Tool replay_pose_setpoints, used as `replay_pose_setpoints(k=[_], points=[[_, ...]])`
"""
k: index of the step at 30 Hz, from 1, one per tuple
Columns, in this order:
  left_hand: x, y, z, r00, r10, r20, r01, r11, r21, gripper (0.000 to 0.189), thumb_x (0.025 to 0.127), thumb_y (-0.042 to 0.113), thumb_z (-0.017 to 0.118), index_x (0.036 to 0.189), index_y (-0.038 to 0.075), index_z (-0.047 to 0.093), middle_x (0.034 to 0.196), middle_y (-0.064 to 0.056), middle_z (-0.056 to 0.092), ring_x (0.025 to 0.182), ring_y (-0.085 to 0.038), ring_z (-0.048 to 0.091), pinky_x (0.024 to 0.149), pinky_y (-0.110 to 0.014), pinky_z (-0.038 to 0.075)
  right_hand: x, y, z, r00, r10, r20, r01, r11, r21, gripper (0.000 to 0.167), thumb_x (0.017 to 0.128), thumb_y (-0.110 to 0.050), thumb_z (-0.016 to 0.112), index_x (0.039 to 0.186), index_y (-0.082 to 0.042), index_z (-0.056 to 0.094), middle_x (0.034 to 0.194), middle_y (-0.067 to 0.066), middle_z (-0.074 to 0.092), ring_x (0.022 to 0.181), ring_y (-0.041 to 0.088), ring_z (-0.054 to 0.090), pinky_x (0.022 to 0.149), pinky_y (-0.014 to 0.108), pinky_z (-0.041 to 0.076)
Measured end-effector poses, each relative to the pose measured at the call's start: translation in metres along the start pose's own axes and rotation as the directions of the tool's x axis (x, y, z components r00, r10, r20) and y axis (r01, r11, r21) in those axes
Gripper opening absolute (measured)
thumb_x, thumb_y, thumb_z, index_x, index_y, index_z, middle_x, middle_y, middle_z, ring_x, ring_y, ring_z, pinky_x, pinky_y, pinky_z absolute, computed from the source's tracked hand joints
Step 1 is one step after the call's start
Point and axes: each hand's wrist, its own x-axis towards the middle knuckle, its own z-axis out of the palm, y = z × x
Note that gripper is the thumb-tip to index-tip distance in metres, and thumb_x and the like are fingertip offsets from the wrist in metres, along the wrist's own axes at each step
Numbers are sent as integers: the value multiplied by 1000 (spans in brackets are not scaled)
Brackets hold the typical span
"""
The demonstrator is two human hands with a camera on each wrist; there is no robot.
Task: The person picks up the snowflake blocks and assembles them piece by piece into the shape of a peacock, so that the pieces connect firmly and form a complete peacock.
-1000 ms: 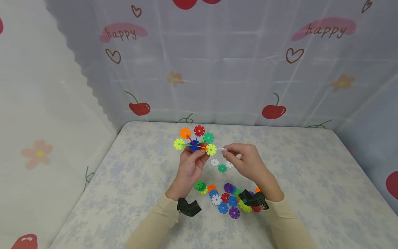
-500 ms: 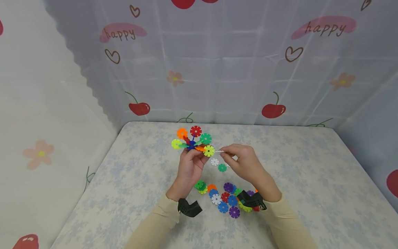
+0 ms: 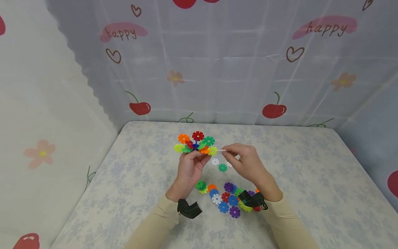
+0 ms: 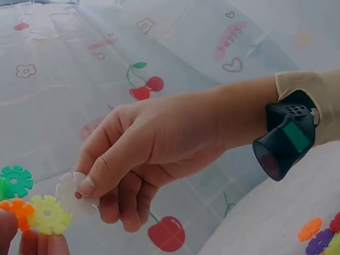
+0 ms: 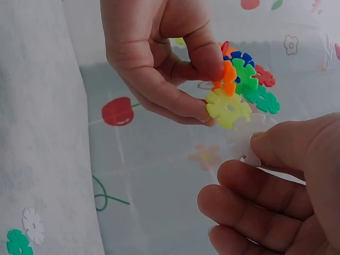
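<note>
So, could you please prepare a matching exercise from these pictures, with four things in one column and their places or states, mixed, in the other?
1. Left hand
2. Right hand
3. Loose discs
4. Cherries

A. Lying on the table
B. Printed on the backdrop
C. Pinching a white disc
D. Gripping the joined colourful discs

Pairs: 1-D, 2-C, 3-A, 4-B

Right wrist view: twelve o'clock, the top edge chops off the left hand [image 5: 141, 58]; at three, the white disc [image 5: 239, 135] blurs against the yellow disc [image 5: 218, 103] (slotted or merely touching, too faint to call). Left wrist view, eight o'clock: the disc cluster [image 4: 32, 204] runs off the edge! Head view, five o'clock, a wrist camera [image 3: 254, 200] hides part of the disc pile [image 3: 230, 197].
</note>
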Motion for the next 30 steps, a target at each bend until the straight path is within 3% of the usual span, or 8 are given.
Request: replay_pose_setpoints(k=[5, 10, 19, 24, 30], points=[[0, -2, -1, 1000, 19, 10, -20, 1000, 24, 13, 99, 1, 40, 109, 5, 48, 97, -3, 67, 85, -14, 72, 85, -28, 62, -1, 1, 0, 1000, 10, -7, -10, 1000, 10, 13, 90, -1, 73, 103, -2, 78, 94, 9, 79, 77, 20, 72, 67, 31, 61], [-1, -3, -1, 996, 41, 85, -44, 998, 40, 15, 104, 8, 42, 98, 6, 56, 94, -2, 73, 85, -12, 74, 84, -27, 62, -2, 2, -1, 1000, 10, -22, -10, 1000, -7, 12, 90, -2, 73, 102, -1, 78, 93, 10, 79, 75, 20, 72, 67, 33, 62], [-4, 1, -2, 960, 133, 246, -160, 982, 96, 10, 105, 3, 45, 103, 0, 55, 96, 0, 77, 85, -11, 77, 81, -27, 62, -1, 5, -13, 989, -68, -133, 57, 995, -84, 14, 84, 5, 76, 98, 1, 77, 86, 11, 77, 69, 20, 70, 63, 37, 61], [-4, 2, -3, 952, 139, 274, -177, 977, 118, 12, 105, 3, 44, 107, -1, 56, 98, 1, 78, 85, -10, 77, 82, -26, 62, -1, 5, -15, 989, -82, -125, 70, 993, -94, 16, 84, 5, 77, 99, 0, 78, 88, 10, 78, 70, 19, 70, 65, 36, 62], [-2, 1, -4, 955, 132, 265, -178, 971, 158, 13, 105, 4, 45, 104, -5, 55, 97, 1, 78, 83, -10, 76, 81, -25, 62, -1, 3, -13, 986, -120, -114, 108, 988, -106, 20, 81, 7, 78, 99, -1, 79, 85, 8, 77, 70, 17, 70, 64, 34, 61]])
